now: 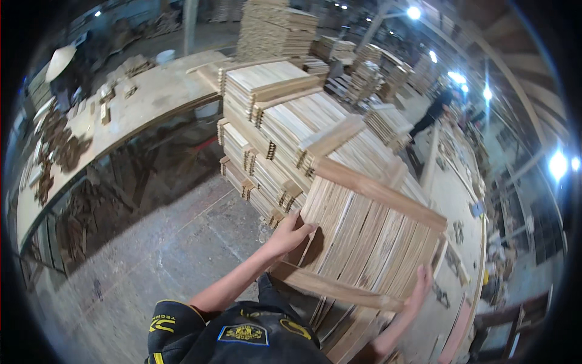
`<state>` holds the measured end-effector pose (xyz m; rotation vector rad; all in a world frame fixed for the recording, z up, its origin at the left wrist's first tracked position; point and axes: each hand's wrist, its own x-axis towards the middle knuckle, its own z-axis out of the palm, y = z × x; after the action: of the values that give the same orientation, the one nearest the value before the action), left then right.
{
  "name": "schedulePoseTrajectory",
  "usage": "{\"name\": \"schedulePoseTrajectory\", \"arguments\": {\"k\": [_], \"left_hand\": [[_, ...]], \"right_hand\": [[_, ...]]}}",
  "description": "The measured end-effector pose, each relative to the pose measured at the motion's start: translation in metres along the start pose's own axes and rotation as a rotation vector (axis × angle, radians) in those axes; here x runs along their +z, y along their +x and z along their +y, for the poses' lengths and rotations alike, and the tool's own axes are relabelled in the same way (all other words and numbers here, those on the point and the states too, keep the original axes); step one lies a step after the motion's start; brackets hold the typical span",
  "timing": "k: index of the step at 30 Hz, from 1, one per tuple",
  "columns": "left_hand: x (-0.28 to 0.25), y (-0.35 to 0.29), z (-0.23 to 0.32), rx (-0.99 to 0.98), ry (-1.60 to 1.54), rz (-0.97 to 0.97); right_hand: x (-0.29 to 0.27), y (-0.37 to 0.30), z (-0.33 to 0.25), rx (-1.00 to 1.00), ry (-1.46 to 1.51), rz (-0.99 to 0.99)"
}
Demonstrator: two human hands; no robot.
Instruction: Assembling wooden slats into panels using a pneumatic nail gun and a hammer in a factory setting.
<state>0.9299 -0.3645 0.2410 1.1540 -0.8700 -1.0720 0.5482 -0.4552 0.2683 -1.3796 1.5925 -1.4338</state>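
Between my two hands is a slatted wooden panel [357, 242], with light boards side by side and a darker rail along each of two opposite edges. It lies tilted in front of my body. My left hand [291, 233] grips its left edge, thumb over the top and the other fingers partly hidden. On the opposite edge, near the lower right corner, my right hand [419, 290] closes round the wood. Just beyond the panel rises a stack of similar wooden panels [291, 115], whose near end the held panel overlaps in view.
A long workbench [142, 97] with wood scraps runs along the left. Another bench [451, 176], carrying clamps and strips, stands on the right. More wood stacks [276, 33] fill the back. One person [433, 115] stands far right; another, in a conical hat [60, 64], is far left.
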Motion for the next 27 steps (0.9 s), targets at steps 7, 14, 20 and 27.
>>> {"name": "schedulePoseTrajectory", "arguments": {"k": [7, 14, 20, 27], "left_hand": [[-0.021, 0.123, 0.014, 0.002, -0.281, 0.318], [-0.049, 0.249, -0.023, 0.013, -0.37, 0.756], [-0.065, 0.303, -0.02, -0.096, -0.285, 0.994], [-0.076, 0.344, -0.025, -0.187, -0.272, 1.01]], "right_hand": [[0.236, 0.249, -0.039, -0.405, -0.193, -0.476], [0.462, 0.348, -0.068, -0.466, -0.335, -0.87], [0.581, 0.378, -0.065, -0.479, -0.233, -0.923], [0.64, 0.401, -0.058, -0.52, -0.29, -1.008]]}}
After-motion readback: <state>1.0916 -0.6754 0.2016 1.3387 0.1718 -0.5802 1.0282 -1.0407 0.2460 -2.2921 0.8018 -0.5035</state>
